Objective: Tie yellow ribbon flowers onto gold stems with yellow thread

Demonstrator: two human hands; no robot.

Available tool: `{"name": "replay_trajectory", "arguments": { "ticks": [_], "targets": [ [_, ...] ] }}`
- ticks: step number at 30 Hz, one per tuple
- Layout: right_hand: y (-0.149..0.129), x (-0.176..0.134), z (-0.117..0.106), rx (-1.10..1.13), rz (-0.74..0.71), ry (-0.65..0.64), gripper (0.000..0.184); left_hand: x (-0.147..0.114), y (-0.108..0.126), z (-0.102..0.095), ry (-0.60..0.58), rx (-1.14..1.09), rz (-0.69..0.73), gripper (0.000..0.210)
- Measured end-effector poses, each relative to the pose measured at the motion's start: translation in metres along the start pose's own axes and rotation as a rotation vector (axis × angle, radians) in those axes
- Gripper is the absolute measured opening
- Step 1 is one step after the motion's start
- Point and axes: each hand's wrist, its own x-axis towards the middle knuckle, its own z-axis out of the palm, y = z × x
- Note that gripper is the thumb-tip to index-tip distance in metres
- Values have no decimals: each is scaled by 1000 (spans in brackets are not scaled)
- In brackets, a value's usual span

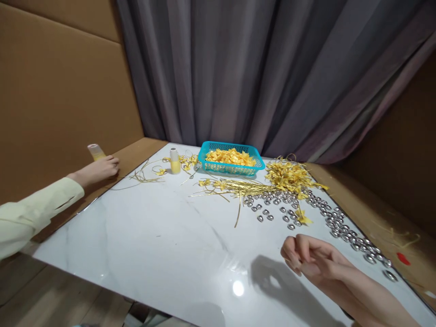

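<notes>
At the left edge of the table, my left hand (105,167) is closed with its fingers curled downward. A tilted bottle with a pale top and yellow lower part (96,152) shows just behind it; its base is hidden, and I cannot tell whether the hand touches it. My right hand (308,259) is raised above the near right of the table, thumb and fingers pinched together. What it pinches, if anything, is too small to make out. Beyond it lie a yellow ribbon flower (303,217) and several shiny silver oval pieces (291,219).
A blue basket (260,164) of yellow ribbon pieces (231,157) stands at the back. A second yellow bottle (175,161) is upright beside it. Gold cords (238,186) and a heap of yellow ribbon flowers (288,175) lie right. Silver pieces line the right edge; cardboard walls flank the table.
</notes>
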Motion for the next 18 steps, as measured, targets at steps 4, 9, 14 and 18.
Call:
{"name": "replay_trajectory", "arguments": {
  "ticks": [4,9,14,18],
  "targets": [
    [7,0,-5,6,-27,-18,21,0,-5,7,-76,100,41,24],
    [16,-2,-10,-114,-46,26,24,-3,-13,23,-111,173,52,24],
    [12,-5,-4,-236,-96,108,28,-8,-18,38,-101,208,73,27],
    [9,-7,-2,-258,-119,114,29,-11,-24,42,-68,196,43,24]
  ]
}}
